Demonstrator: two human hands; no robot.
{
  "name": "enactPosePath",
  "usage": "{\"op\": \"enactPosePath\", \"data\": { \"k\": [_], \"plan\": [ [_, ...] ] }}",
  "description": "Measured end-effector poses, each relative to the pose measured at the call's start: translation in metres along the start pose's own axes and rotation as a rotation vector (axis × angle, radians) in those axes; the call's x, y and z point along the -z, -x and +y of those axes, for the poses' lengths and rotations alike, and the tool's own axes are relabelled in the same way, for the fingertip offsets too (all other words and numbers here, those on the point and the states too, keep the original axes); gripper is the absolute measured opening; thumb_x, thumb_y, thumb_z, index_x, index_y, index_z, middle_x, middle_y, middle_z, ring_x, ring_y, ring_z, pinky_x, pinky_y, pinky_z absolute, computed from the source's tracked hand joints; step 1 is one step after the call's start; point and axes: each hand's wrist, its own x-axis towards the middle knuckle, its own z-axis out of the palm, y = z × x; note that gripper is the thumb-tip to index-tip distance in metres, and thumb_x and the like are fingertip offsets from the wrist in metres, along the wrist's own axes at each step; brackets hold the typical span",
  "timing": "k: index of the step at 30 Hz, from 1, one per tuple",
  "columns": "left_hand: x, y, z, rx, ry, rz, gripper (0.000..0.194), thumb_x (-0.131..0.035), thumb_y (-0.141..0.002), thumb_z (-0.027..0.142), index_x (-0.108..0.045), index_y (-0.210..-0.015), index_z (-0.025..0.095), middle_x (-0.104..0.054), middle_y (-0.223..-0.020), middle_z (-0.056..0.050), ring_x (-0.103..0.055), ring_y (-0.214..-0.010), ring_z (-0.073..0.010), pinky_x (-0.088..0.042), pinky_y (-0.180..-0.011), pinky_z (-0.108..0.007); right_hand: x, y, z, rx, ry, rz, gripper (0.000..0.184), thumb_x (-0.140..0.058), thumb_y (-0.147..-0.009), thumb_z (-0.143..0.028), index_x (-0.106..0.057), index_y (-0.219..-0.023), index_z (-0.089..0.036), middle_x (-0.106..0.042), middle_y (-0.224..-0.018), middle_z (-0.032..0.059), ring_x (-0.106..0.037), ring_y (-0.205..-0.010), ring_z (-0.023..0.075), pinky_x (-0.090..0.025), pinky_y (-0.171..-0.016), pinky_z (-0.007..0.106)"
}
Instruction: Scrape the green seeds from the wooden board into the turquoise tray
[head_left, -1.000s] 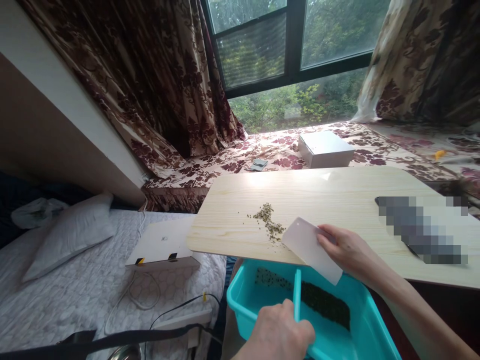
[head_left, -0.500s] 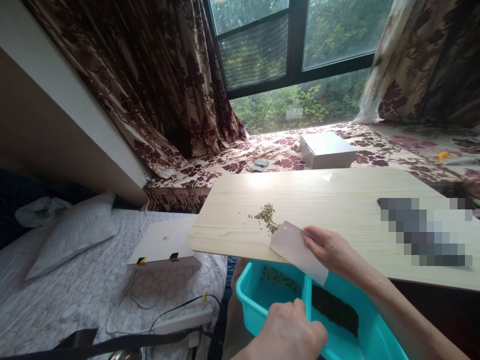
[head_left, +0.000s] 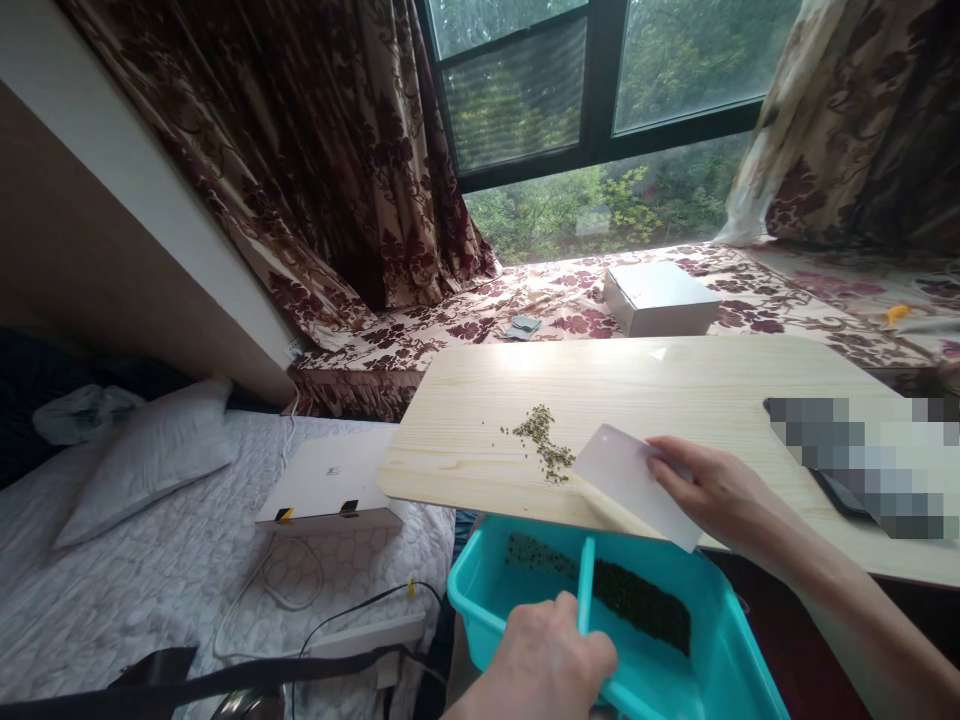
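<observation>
My right hand [head_left: 694,480] is closed on a white plastic scraper [head_left: 626,475], held tilted just above the wooden tabletop [head_left: 465,430]. Left of the scraper lies a loose pile of small greenish seeds or beans [head_left: 541,435]; their exact kind I cannot tell. Below the table's near edge sits a turquoise divided bin [head_left: 731,640]. My left hand [head_left: 544,650] is closed over the bin's middle divider at the near side. In its left compartment are scattered seeds [head_left: 536,553], and the right one holds a dark green layer of small grains [head_left: 641,605].
A blurred dark object [head_left: 847,460] lies on the table's right side. On the bed at left are a white box [head_left: 330,480], a pillow [head_left: 157,455] and cables. A silver-white box [head_left: 664,295] and a folded cloth [head_left: 523,327] rest on the window seat.
My right hand and the scraper have moved right, away from the seed pile and the near edge. The bin and my left hand have shifted left together.
</observation>
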Motion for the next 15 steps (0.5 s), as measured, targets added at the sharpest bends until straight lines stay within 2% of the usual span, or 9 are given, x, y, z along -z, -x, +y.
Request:
{"op": "enactPosePath", "data": {
  "k": [4,9,12,15],
  "plan": [
    [-0.001,0.006,-0.009,0.075,0.009,0.017,0.045,-0.079,-0.077,0.062,-0.071,-0.096,0.023,-0.062,-0.097,-0.006,-0.065,-0.09,-0.0288,-0.049,-0.073,-0.033,-0.008,-0.002,-0.003,0.047,-0.019,-0.001,0.028,-0.048,-0.087,-0.036,-0.074,-0.09,-0.026,-0.078,-0.075,0.0038,-0.07,-0.062,0.0215,-0.047,-0.054,0.028],
    [0.003,0.014,-0.014,0.121,0.025,-0.024,0.043,-0.08,-0.078,0.06,-0.071,-0.099,0.023,-0.063,-0.103,-0.007,-0.065,-0.096,-0.0301,-0.05,-0.077,-0.034,-0.018,-0.005,-0.009,0.072,0.042,-0.03,0.029,-0.046,-0.089,-0.035,-0.074,-0.09,-0.026,-0.08,-0.081,0.0046,-0.073,-0.07,0.0218,-0.048,-0.058,0.028],
    [0.006,0.021,-0.019,0.167,0.054,-0.04,0.037,-0.079,-0.08,0.056,-0.071,-0.097,0.024,-0.063,-0.103,-0.006,-0.066,-0.095,-0.0288,-0.049,-0.076,-0.033,-0.015,-0.007,-0.005,0.049,0.097,-0.043,0.031,-0.045,-0.089,-0.035,-0.074,-0.087,-0.026,-0.08,-0.081,0.0062,-0.074,-0.071,0.0239,-0.048,-0.059,0.029],
    [0.007,0.029,-0.024,0.224,0.085,-0.018,0.033,-0.08,-0.081,0.051,-0.07,-0.094,0.024,-0.063,-0.102,-0.004,-0.065,-0.095,-0.0273,-0.048,-0.076,-0.032,-0.01,-0.009,-0.003,0.021,0.147,-0.022,0.031,-0.046,-0.087,-0.034,-0.075,-0.093,-0.025,-0.08,-0.082,0.0072,-0.073,-0.07,0.0251,-0.047,-0.058,0.03]
  ]
}}
